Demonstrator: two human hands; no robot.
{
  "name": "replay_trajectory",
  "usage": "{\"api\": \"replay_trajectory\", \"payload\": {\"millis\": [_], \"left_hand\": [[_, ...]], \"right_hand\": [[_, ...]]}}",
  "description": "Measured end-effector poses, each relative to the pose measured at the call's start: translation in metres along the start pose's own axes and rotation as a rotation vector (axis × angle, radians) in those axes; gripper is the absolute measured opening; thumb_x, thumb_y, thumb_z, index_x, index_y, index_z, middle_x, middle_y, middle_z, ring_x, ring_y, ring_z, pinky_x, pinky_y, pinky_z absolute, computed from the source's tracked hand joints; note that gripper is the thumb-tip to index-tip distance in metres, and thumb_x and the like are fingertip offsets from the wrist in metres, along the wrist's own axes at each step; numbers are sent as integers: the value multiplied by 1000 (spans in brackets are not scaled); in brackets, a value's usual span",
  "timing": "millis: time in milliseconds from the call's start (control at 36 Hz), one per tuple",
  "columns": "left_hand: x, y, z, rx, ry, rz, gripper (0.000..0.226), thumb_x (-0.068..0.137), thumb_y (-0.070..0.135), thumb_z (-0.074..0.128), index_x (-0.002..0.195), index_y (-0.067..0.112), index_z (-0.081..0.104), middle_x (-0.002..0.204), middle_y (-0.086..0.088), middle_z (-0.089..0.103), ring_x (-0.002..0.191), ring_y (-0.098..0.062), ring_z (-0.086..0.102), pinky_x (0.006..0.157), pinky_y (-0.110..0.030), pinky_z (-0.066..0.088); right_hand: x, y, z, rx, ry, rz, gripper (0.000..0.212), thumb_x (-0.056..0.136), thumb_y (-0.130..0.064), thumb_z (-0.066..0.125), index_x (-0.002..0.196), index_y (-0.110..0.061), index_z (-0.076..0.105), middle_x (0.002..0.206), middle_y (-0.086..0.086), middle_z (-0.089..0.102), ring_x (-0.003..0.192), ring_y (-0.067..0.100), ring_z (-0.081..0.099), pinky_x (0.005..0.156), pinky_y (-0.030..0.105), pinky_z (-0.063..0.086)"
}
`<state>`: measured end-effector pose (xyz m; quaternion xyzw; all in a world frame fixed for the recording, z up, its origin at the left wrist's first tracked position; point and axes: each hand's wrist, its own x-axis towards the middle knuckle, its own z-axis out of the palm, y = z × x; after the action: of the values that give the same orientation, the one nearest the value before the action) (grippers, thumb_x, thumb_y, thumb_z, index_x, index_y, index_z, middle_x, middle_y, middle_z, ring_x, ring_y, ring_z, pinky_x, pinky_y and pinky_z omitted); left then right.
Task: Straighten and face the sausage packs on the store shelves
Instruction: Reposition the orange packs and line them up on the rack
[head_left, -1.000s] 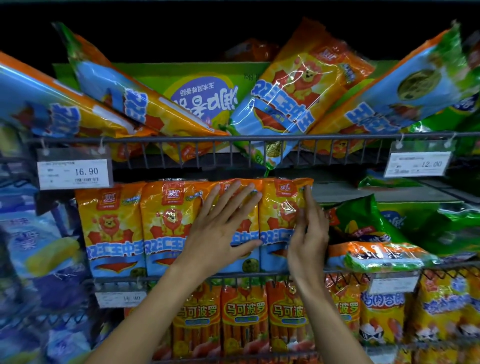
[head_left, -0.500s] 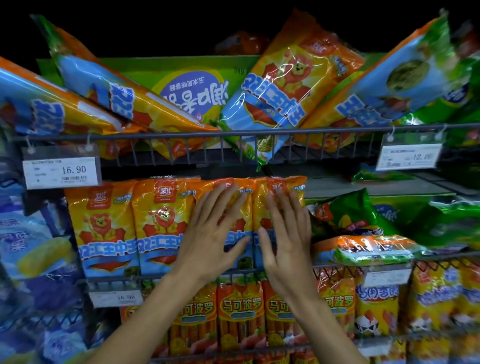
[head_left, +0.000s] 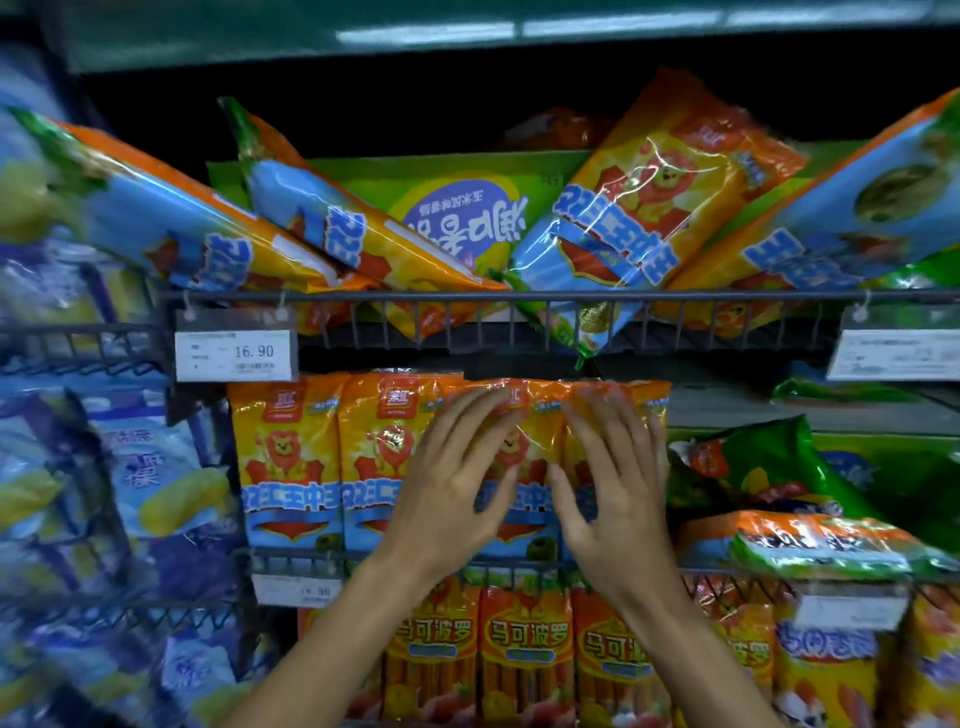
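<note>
Where the upright sausage packs (head_left: 395, 457) stand in a row behind the middle shelf rail (head_left: 291, 558), left hand (head_left: 452, 499) and right hand (head_left: 618, 493) lie flat on the two rightmost fronts, fingers straight and spread, gripping nothing; those packs' print is mostly hidden, their tops blurred; forearms rise from 6 o'clock, fingertips toward 12.

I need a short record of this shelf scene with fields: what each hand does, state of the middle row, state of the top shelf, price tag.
left hand: left hand lies flat, fingers spread, on the third lion pack
right hand: right hand presses the fourth lion pack, fingers straight
middle row: four yellow lion packs upright, side by side, behind the wire rail
top shelf: long packs lean crossed, not faced
price tag: price tag reads 16.90
</note>
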<state>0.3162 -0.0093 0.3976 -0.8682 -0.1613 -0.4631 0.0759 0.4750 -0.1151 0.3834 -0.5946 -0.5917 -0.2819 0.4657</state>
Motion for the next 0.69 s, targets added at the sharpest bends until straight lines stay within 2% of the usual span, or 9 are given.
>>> {"api": "replay_trajectory", "payload": {"millis": [83,194,250,306,500,611,694], "left_hand": [[-15,-14,-6,100,31,-101,53,103,34,57,151,14,48,160,0,39,152,-22,29,120,-51,31],[-16,-36,-17,236,-56,-166,63,106,49,44,160,21,29,169,5,20,157,-17,14,126,-49,20],[-16,-43,-18,279,-96,-172,67,106,55,40,163,25,20,170,5,14,158,-14,9,127,-47,16],[-17,-46,-17,315,-117,-175,67,106,57,37,163,27,17,170,4,16,158,-13,8,127,-47,17],[-3,-41,-15,360,-140,-260,63,106,62,24,163,36,15,167,-1,25,157,-23,12,128,-46,9],[-9,-42,-20,349,-163,-239,66,106,63,20,163,35,2,172,2,8,159,-18,-5,129,-45,5],[-15,-44,-25,319,-169,-217,68,107,59,25,164,28,2,172,3,-1,158,-18,-7,128,-49,10]], "right_hand": [[3,-9,3,69,-113,-93,52,102,-28,56,152,-20,45,160,-6,38,154,13,22,124,48,24],[16,-23,19,24,-209,-189,47,104,-34,53,149,-21,49,158,-8,41,153,11,25,126,43,21],[24,-30,29,-40,-251,-179,49,106,-43,44,150,-24,48,159,-8,41,154,13,24,127,44,17],[30,-33,35,-103,-261,-153,48,106,-44,39,149,-26,50,157,-9,44,153,14,27,126,49,16],[30,-33,42,-173,-244,-37,46,102,-40,42,143,-26,57,151,-7,51,147,13,37,126,52,13],[32,-38,42,-200,-308,19,51,102,-47,34,148,-31,49,155,-7,44,149,14,31,126,53,7],[31,-40,41,-189,-338,17,56,102,-50,30,154,-33,40,162,-7,34,154,12,19,126,53,1]]}}
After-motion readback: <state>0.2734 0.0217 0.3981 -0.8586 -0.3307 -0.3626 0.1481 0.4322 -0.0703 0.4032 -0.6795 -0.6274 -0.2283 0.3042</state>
